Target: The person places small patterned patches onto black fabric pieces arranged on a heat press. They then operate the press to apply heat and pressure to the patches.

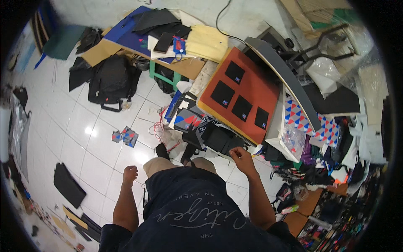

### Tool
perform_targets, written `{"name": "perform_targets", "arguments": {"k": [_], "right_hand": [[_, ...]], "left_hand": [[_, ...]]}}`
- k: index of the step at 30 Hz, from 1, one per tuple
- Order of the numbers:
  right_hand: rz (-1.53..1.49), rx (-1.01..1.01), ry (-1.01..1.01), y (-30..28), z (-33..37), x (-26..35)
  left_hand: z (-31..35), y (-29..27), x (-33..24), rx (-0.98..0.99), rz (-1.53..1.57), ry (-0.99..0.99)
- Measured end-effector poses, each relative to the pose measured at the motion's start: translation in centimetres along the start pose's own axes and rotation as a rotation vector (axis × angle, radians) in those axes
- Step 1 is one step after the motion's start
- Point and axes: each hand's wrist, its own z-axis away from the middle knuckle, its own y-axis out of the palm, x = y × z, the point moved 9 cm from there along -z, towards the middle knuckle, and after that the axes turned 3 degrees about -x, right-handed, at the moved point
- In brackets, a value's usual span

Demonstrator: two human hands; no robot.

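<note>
An orange pad [247, 95] lies on what looks like a heat press. Several black fabric pieces [220, 93], each with a small blue-and-red label, are spread on it. My right hand [241, 159] is just below the pad's near edge, close to a black strap-like piece [220, 138]. Its fingers are bent together in a pinch; anything between them is too small to make out. My left hand [130, 174] hangs over the floor, away from the press, its fingers curled with nothing visible in them.
The press's grey upper plate [289, 80] is swung to the right. Patterned fabric [310, 119] and piled cloth lie beyond it. Left are a black backpack [110, 80], a green stool [166, 75] and patterned pieces [129, 136] on the tiles. A phone [163, 43] rests on the far pile.
</note>
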Motion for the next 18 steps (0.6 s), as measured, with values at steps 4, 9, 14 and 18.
{"name": "perform_targets", "arguments": {"k": [4,9,14,18], "right_hand": [[-0.116,-0.039,0.174,3.4,3.1,-5.5],[-0.126,0.0,0.539,9.8,13.5,-18.6],[-0.243,0.122,1.037,13.8,27.0,-24.9],[-0.328,0.002,1.055,13.1,29.2,-24.4]], "left_hand": [[-0.9,-3.5,-3.4,0.014,-0.174,0.033],[-4.4,-2.6,-6.9,0.118,-0.222,0.102],[-4.8,1.9,-11.1,0.177,-0.198,0.183],[-4.9,5.2,-11.9,0.342,-0.079,0.197]]}}
